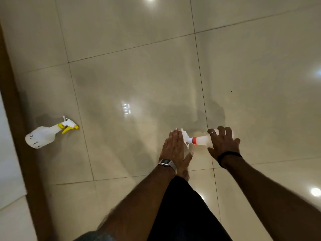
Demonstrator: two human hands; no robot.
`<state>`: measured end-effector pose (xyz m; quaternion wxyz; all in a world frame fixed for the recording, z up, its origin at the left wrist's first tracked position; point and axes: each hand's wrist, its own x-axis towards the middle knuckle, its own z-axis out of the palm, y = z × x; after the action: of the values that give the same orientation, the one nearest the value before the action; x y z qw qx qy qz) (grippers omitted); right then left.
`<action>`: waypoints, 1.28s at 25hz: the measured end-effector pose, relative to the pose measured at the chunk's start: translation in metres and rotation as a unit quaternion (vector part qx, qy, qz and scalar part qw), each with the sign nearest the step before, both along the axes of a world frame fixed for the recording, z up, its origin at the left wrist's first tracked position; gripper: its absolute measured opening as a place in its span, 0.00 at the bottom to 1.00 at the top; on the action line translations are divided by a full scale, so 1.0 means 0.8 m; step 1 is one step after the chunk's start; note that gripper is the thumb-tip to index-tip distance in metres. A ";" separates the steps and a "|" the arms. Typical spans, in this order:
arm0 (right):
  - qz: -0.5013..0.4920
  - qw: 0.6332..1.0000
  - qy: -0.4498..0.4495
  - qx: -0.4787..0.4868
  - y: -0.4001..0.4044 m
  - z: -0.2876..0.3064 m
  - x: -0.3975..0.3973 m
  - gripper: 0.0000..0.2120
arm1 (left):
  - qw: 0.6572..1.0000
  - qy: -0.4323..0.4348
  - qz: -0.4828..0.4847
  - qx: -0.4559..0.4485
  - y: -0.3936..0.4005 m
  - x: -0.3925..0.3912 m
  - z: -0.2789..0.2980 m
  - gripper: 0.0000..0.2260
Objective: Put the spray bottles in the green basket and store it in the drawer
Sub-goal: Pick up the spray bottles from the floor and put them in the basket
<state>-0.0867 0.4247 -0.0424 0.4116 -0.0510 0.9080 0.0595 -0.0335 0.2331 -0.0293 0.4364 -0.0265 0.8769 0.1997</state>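
Tiled floor (pixel 139 75): right hand (pixel 224 145) over red-collared spray bottle (pixel 201 140)

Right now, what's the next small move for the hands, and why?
Probably close the right hand around the red-collared bottle and lift it. That hand is spread over the bottle's body, fingers not yet wrapped, and the bottle lies on its side on the floor. The left hand is open beside the nozzle. The yellow-trigger bottle lies far left.
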 end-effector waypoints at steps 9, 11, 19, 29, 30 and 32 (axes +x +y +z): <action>-0.312 0.901 0.004 -0.301 -0.131 0.183 -0.032 0.19 | 0.911 -0.035 0.390 0.129 -0.020 -0.062 0.197 0.25; -0.362 0.853 -0.032 -0.374 -0.169 0.236 -0.046 0.15 | 0.886 0.020 0.442 0.138 -0.050 -0.074 0.248 0.18; -0.203 0.887 -0.062 -0.410 -0.330 0.358 -0.068 0.13 | 0.862 0.151 0.465 0.131 -0.214 -0.066 0.373 0.18; -0.024 0.901 -0.054 -0.429 -0.557 0.407 0.102 0.15 | 0.818 0.257 0.511 -0.064 -0.383 0.176 0.398 0.36; 0.002 0.905 -0.053 -0.422 -0.586 0.416 0.127 0.21 | 0.814 0.254 0.515 -0.090 -0.409 0.211 0.405 0.38; 0.055 0.897 -0.043 -0.436 -0.642 0.440 0.176 0.26 | 0.790 0.265 0.537 -0.130 -0.459 0.276 0.427 0.41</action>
<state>0.0543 -0.0891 0.3100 0.3828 -0.2780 0.8200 -0.3222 0.1873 -0.1338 0.3126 0.0016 -0.4954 0.8204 0.2854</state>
